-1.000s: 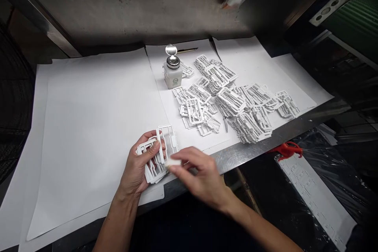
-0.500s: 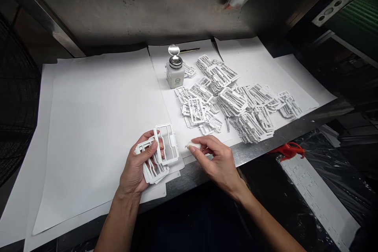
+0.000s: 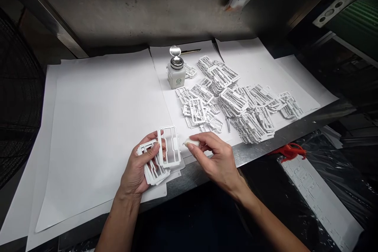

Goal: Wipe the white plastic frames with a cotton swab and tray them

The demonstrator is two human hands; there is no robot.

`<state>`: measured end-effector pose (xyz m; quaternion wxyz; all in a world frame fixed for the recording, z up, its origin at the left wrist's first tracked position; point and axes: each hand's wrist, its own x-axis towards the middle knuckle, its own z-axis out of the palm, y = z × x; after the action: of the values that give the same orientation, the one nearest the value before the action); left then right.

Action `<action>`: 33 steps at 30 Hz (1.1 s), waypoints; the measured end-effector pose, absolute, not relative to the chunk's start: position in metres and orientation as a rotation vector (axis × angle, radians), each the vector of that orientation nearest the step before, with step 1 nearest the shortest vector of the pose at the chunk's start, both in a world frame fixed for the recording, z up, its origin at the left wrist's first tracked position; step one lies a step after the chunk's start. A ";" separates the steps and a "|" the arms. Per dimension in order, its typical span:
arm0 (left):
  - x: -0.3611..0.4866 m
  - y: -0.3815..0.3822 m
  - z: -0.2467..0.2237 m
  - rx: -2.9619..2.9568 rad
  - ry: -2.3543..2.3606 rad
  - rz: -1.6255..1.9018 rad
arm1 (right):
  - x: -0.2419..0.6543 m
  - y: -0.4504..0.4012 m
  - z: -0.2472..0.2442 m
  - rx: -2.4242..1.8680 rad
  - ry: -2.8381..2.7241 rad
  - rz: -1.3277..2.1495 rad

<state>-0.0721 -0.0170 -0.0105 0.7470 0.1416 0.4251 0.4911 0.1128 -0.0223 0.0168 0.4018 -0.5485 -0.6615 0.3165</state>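
A stack of thin white frames [image 3: 156,174] is held in my left hand [image 3: 134,171], at the near edge of the papered table. One single white frame [image 3: 169,163] sticks out to the right of the stack, pinched under the thumb. Just right of that frame, my right hand [image 3: 218,159] pinches a small white wad [image 3: 191,142] between thumb and fingers; a gap separates the wad from the frame. Beyond my hands, many similar white frames [image 3: 233,100] lie in overlapping piles on the paper.
A square bottle [image 3: 176,76] with a raised metal lid stands behind the piles. A thin dark tool [image 3: 190,51] lies behind it. Red-handled scissors [image 3: 291,151] and a white strip [image 3: 319,201] are below the table's right edge. A metal wall [image 3: 118,12] rises at the back.
The single frame in my left hand has turned slightly more upright. My right hand has shifted a little, with the wad still pinched. The camera view has moved slightly.
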 end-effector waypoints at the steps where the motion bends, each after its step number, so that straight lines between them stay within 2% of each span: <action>1: -0.072 -0.017 -0.010 0.312 0.933 1.074 | 0.113 -0.022 0.017 -1.390 -1.662 0.789; 12: -0.068 -0.018 -0.007 0.311 0.911 1.045 | 0.095 -0.026 0.021 -1.030 -2.005 0.931; 29: -0.068 -0.025 -0.009 0.396 0.981 0.911 | 0.096 0.013 0.019 -1.137 -2.055 0.741; 33: -0.068 -0.024 -0.006 0.394 1.018 0.894 | 0.108 0.024 0.019 -1.272 -2.012 0.722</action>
<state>-0.0676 -0.0237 -0.0056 0.7612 0.1809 0.4679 0.4110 0.1078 0.0243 0.0193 0.3214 -0.4843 -0.7659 0.2748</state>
